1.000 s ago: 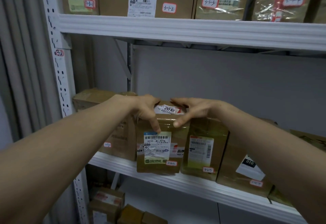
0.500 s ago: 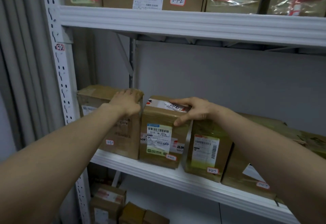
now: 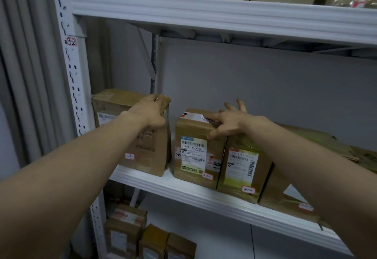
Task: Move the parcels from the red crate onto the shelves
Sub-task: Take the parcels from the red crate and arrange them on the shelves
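the left hand (image 3: 150, 113) grips the top right corner of the left parcel (image 3: 114, 103), fingers curled over its top edge. that parcel stands upright at the left end of the middle shelf (image 3: 204, 195), just beside the upright post (image 3: 75, 75). the right hand (image 3: 231, 123) lies loosely spread on top of the middle parcel (image 3: 193, 130), thumb on the front face and two fingers lifted clear. this parcel stands at the shelf's front edge, apart from the left parcel and touching the third parcel (image 3: 242, 167).
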`<state>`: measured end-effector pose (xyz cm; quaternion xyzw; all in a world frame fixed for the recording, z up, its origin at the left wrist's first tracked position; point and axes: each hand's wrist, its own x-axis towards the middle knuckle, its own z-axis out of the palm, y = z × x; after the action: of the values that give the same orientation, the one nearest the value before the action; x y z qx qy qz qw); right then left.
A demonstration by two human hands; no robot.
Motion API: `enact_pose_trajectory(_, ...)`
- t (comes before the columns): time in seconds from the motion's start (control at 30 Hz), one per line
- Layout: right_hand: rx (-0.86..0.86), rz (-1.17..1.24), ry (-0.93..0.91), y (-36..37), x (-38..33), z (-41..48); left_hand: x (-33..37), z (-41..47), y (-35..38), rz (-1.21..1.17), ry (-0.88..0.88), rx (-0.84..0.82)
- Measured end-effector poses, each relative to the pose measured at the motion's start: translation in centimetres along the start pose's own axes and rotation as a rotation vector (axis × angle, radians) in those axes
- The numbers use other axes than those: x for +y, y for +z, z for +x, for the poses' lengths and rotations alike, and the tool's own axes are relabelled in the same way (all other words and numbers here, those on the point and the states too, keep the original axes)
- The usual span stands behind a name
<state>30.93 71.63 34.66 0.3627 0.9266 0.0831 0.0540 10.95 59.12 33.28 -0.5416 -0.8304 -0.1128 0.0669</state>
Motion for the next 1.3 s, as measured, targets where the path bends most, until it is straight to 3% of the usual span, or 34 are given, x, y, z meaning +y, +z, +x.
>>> enact_pose_trajectory(0.4,0.046,-0.193,-0.054,0.7,-2.3,0.3,-0.6,0.0,0.3,-0.048,0.007,0.007)
enact_pose_trajectory(1.3,0.112,-0.194,-0.079,1.5,-3.7,0.8,-1.4,0.1,0.0,-0.094,0.014,-0.027)
